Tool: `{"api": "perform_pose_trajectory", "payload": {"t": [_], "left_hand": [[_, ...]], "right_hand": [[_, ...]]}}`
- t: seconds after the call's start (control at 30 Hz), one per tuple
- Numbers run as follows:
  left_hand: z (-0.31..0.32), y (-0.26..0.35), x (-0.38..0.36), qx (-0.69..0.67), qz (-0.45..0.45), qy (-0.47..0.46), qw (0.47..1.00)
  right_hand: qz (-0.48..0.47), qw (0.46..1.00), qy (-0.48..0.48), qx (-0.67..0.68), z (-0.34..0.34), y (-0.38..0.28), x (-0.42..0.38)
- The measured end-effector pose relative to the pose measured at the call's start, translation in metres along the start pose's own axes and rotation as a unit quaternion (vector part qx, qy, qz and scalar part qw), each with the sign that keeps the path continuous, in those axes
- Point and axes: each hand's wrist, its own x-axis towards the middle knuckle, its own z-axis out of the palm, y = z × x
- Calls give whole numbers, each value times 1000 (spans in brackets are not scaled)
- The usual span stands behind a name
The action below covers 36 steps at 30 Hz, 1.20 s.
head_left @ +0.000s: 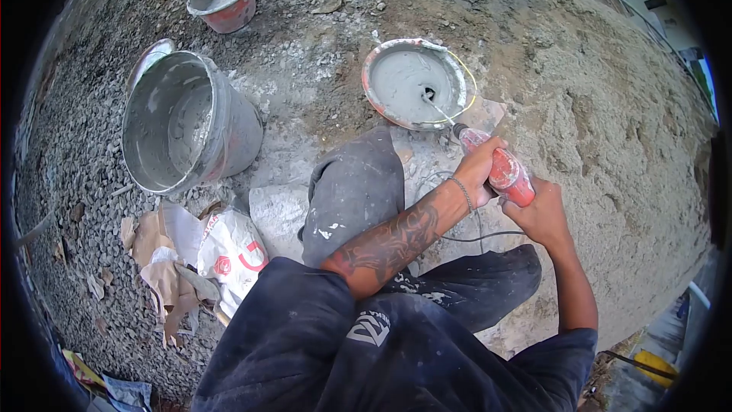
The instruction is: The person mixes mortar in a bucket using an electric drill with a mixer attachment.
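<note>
A red drill [505,171], smeared with grey, is gripped in both my hands. My left hand [478,170], with a bracelet at the wrist, wraps round the drill's body. At its rear end, my right hand [540,210] is closed round the drill. From its front a thin mixing rod [442,113] slants down into wet grey cement mix [408,80]. The mix fills much of a bucket [368,90] with a yellow handle. A small dark hollow shows where the rod enters; the rod's lower end is hidden.
A large cement-coated bucket [229,133] lies tilted at left, with a smaller bucket [229,19] beyond it. Torn brown paper [171,275] and a white sack [229,248] lie on gravel [84,206]. A dark cable [480,238] runs beneath my arms. Sand [610,175] slopes at right.
</note>
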Motion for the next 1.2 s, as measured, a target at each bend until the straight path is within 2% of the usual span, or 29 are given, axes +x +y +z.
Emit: {"api": "perform_pose_trajectory", "payload": {"t": [0.1, 0.2, 0.23, 0.3, 0.33, 0.37, 0.47, 0.5, 0.6, 0.7, 0.93, 1.03, 1.13, 1.2], "left_hand": [[5, -6, -8, 0, 17, 59, 998], [10, -5, -11, -45, -37, 78, 995], [17, -9, -17, -31, -4, 127, 991], [28, 0, -24, -54, -32, 166, 984], [34, 3, -26, -68, -54, 183, 979], [36, -1, -28, -76, -3, 169, 983], [42, 14, -27, -104, -42, 216, 970], [52, 17, -35, -109, -16, 224, 968], [55, 36, -40, -92, -41, 253, 962], [59, 50, -49, -105, -19, 274, 956], [58, 93, -70, -104, 1, 286, 953], [30, 106, -69, -102, 7, 226, 969], [45, 127, -71, -113, 33, 220, 968], [49, 139, -62, -115, 0, 206, 972]], "right_hand": [[28, 999, -34, 9, -9, -2, -6], [34, 995, -78, 42, -19, -4, -9], [53, 994, -85, 41, -23, -9, -6], [82, 989, -112, 44, -30, -15, -7], [68, 991, -108, 45, -33, -15, -5], [51, 993, -101, 46, -35, -18, -1], [98, 985, -135, 43, -47, -32, 8], [58, 989, -130, 44, -49, -32, 10], [95, 980, -171, 40, -59, -50, 22], [80, 977, -190, 54, -58, -59, 33], [87, 973, -205, 65, -54, -100, 56], [83, 973, -207, 53, -55, -117, 68], [69, 974, -209, 50, -55, -123, 83], [39, 985, -169, 25, -60, -126, 94]]}}
